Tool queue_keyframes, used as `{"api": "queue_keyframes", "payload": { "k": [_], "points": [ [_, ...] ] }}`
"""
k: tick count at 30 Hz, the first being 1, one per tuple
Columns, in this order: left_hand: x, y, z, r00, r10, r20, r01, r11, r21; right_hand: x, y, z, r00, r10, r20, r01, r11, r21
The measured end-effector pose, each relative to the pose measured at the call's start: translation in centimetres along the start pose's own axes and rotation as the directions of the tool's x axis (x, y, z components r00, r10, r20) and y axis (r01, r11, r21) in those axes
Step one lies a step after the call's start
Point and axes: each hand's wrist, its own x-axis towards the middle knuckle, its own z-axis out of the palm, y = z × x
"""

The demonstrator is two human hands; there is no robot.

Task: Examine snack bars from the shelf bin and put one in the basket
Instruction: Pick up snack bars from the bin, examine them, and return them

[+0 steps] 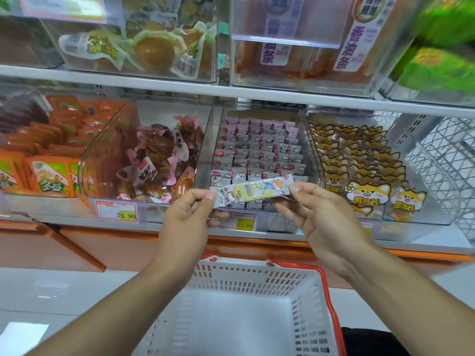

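Examination of a single snack bar [253, 190] held level in front of the clear shelf bin [259, 150] it belongs to. The left hand [189, 214] pinches the crimped left end of the wrapper between thumb and forefinger; the right hand [318, 214] pinches the right end likewise. Each grip is closed on the wrapper ends only, which leaves the printed yellow face unobstructed and turned toward the viewer, evidently for reading. The bin behind holds rows of similar pink-and-white wrapped bars standing on edge, above a yellow price tag [244, 223]. The white basket with red rim [330, 299] sits directly below the hands, open side up, so the bar could be released straight downward. Placement is not yet done.
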Motion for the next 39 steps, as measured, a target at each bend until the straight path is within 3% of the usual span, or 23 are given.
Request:
{"api": "queue_keyframes", "payload": {
  "k": [4, 9, 12, 18, 20, 26, 31, 35, 39],
  "points": [
    [0.1, -0.1, 0.1, 1.0, -0.017, 0.02, 0.018, 0.999, -0.036, -0.1, 0.0, -0.1, 0.995, -0.029, 0.099, 0.032, 0.999, -0.027],
    [0.0, -0.2, 0.2, 0.998, -0.032, 0.053, 0.036, 0.997, -0.073, -0.6, -0.2, -0.3, 0.955, -0.125, 0.269, 0.209, 0.927, -0.311],
    [-0.2, -0.1, 0.2, 0.997, 0.001, 0.082, 0.005, 0.998, -0.07, -0.9, -0.1, -0.2, 0.937, -0.167, 0.306, 0.265, 0.912, -0.313],
    [-1.3, 0.9, 0.0, 0.959, 0.124, 0.253, -0.114, 0.992, -0.052, -1.1, 0.0, 0.2, 0.958, -0.159, 0.24, 0.215, 0.949, -0.23],
    [-1.5, 0.8, 0.2, 0.96, 0.134, 0.246, -0.122, 0.991, -0.063, -1.2, -0.1, 0.3, 0.964, -0.158, 0.216, 0.209, 0.949, -0.237],
    [-0.6, 0.5, -0.2, 0.993, -0.013, 0.119, 0.037, 0.979, -0.202, -1.1, -0.1, 0.1, 0.965, -0.116, 0.235, 0.169, 0.962, -0.216],
    [-0.1, 0.1, -0.5, 0.985, -0.09, 0.148, 0.129, 0.949, -0.287, -0.7, -0.3, -0.2, 0.981, -0.08, 0.178, 0.119, 0.968, -0.221],
    [0.1, 0.0, -0.3, 0.977, -0.129, 0.169, 0.18, 0.925, -0.335, -0.5, -0.4, -0.1, 0.995, -0.05, 0.091, 0.058, 0.995, -0.086],
    [0.2, -0.1, -0.3, 0.977, -0.135, 0.163, 0.177, 0.943, -0.283, -0.4, -0.3, -0.2, 0.996, -0.029, 0.082, 0.031, 0.999, -0.03]
  ]
}}
